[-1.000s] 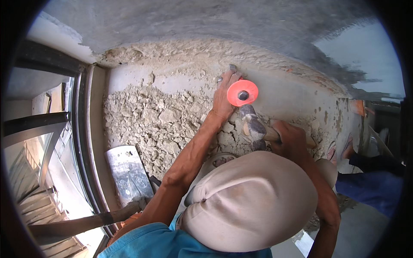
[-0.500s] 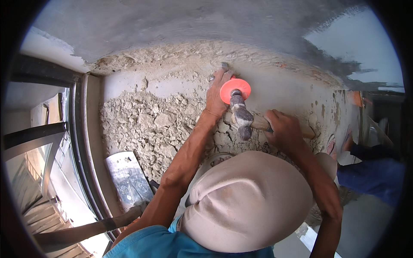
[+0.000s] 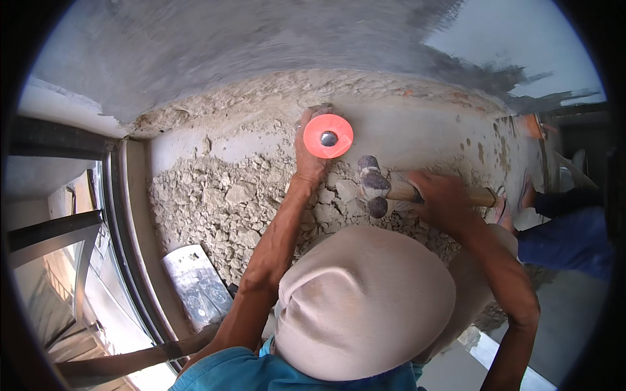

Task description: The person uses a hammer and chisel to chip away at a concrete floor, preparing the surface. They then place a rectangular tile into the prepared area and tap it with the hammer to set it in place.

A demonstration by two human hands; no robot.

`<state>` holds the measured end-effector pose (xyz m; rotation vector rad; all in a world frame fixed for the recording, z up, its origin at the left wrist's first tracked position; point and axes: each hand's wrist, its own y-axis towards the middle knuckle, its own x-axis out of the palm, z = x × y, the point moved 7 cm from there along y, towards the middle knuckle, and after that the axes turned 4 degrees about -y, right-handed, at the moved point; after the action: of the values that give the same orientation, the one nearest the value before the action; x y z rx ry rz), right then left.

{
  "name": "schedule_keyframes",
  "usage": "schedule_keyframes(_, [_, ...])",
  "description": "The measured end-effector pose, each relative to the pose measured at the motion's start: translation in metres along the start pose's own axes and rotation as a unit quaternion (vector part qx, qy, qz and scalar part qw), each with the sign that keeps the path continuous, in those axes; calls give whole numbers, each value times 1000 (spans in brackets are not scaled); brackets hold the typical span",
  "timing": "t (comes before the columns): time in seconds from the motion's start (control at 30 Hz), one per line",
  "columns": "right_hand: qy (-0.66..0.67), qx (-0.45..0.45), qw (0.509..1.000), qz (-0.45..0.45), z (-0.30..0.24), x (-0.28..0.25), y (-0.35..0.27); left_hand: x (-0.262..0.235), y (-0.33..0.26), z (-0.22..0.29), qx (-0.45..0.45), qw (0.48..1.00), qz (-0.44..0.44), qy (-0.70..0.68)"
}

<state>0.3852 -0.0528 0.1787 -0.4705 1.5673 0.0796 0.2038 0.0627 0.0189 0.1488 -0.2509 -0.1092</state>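
Observation:
My left hand [image 3: 309,156] is closed around a chisel [image 3: 329,139], whose steel striking head shows in the middle of a round orange-red hand guard. The guard hides most of the fingers and the chisel's shaft. My right hand [image 3: 440,199] grips the wooden handle of a hammer [image 3: 374,186]. The dark, double-faced hammer head is below and to the right of the guard, apart from the chisel. Broken lumps of mortar [image 3: 225,202] cover the floor left of and below my left hand. Beyond the hands, a rough, chipped strip [image 3: 267,88] runs along the foot of the wall.
A shovel's worn metal blade [image 3: 197,285] rests by the rubble on the left, near a dark door frame [image 3: 130,247]. My beige-covered knee [image 3: 365,300] rises at the lower middle. At right is another person's leg in blue trousers [image 3: 564,244]. The grey wall [image 3: 248,39] stands ahead.
The hammer head has come off the chisel's striking end and moved down to the right with my right hand. The chisel now appears more end-on; the view has shifted slightly.

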Motion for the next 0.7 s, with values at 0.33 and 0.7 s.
schedule_keyframes(0.33, [-56, -33, 996, -67, 31, -20, -25, 70, -1, -14, 76, 979, -130, 136])
schedule_keyframes(0.7, [-62, -100, 992, 35, 53, -20, -6, 86, 1, -17, 79, 967, -100, 222])
